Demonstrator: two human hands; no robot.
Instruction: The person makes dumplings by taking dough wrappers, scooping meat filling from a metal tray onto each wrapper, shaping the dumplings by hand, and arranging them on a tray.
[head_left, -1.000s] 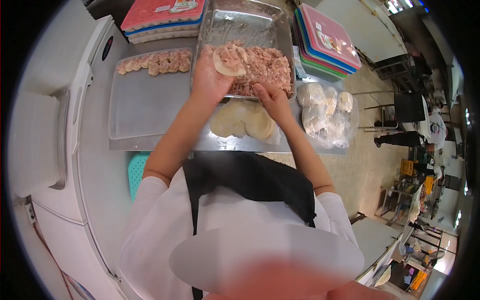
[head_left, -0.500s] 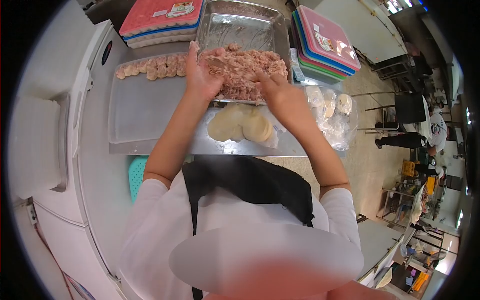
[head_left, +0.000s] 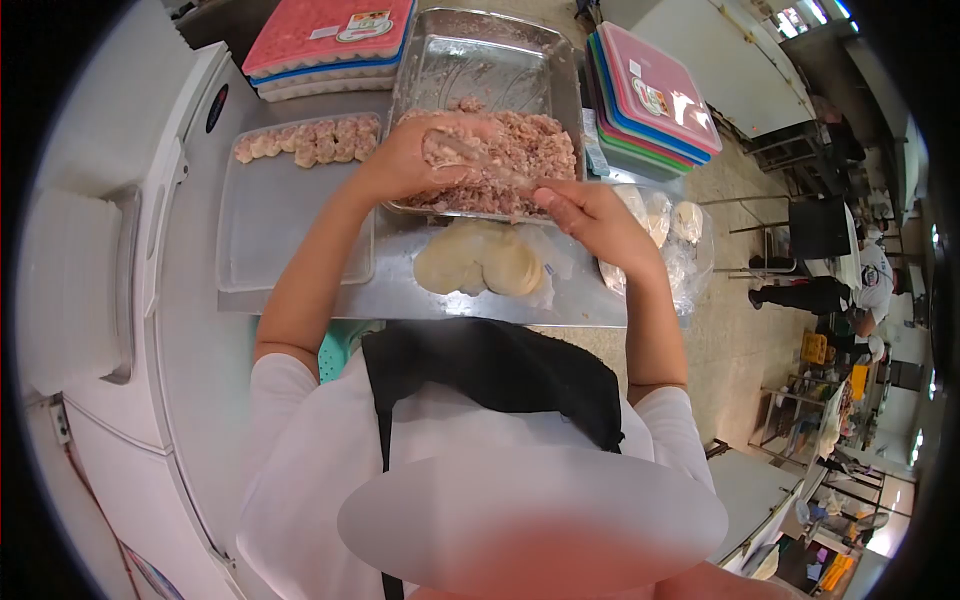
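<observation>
My right hand grips a narrow, flat filling spatula over the front of the metal tray. Its blade points left into my left hand, which curves around it with the thumb below. Something pale and meaty lies in that palm, but I cannot make out exactly what. Minced meat fills the near half of the tray. Just in front of it, round dough wrappers lie in overlapping piles on the steel table.
To the left, a flat plastic tray bears rows of filled dumplings. Stacked lidded boxes stand back left and back right. Bagged wrappers lie right. A white freezer borders the left; a person is far right.
My left hand has turned from upright to fingers pointing right, curving around the blade. My right hand has moved slightly right and nearer me, with the spatula lifted from the meat.
</observation>
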